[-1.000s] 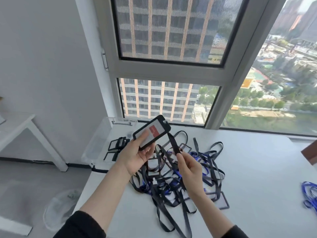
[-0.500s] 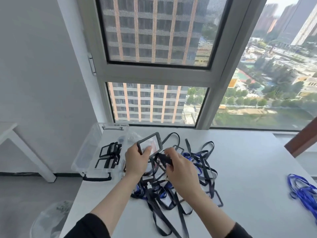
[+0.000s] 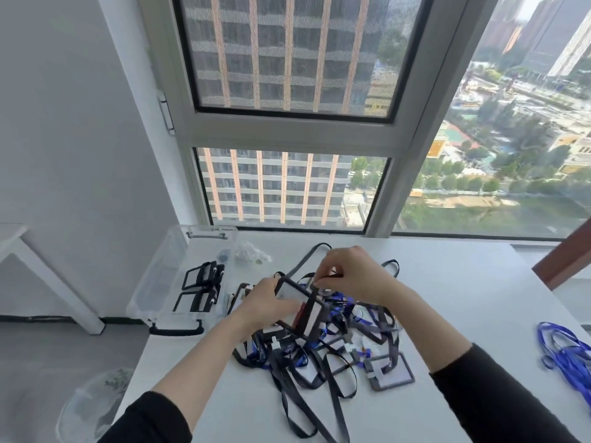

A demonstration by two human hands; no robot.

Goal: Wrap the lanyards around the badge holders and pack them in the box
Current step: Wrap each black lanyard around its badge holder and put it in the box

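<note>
My left hand (image 3: 265, 304) grips a black-framed badge holder (image 3: 303, 310) with a white and red card, held just above a tangled pile of black and blue lanyards (image 3: 323, 356) on the white table (image 3: 463, 298). My right hand (image 3: 351, 276) pinches a black lanyard strap (image 3: 326, 277) right behind the holder's top edge. A clear plastic box (image 3: 179, 279) stands at the table's left edge, with two wrapped badge holders (image 3: 201, 289) lying inside. More badge holders (image 3: 391, 374) lie loose in the pile.
A bundle of blue lanyards (image 3: 569, 350) lies at the table's right edge. A small clear bag of clips (image 3: 251, 254) sits beside the box. Left of the table are a bin (image 3: 92, 407) on the floor and a white side table (image 3: 48, 270). A window frame rises behind.
The badge holder has come down from chest height to just over the pile and turned. My right hand has moved up its strap to the holder's top.
</note>
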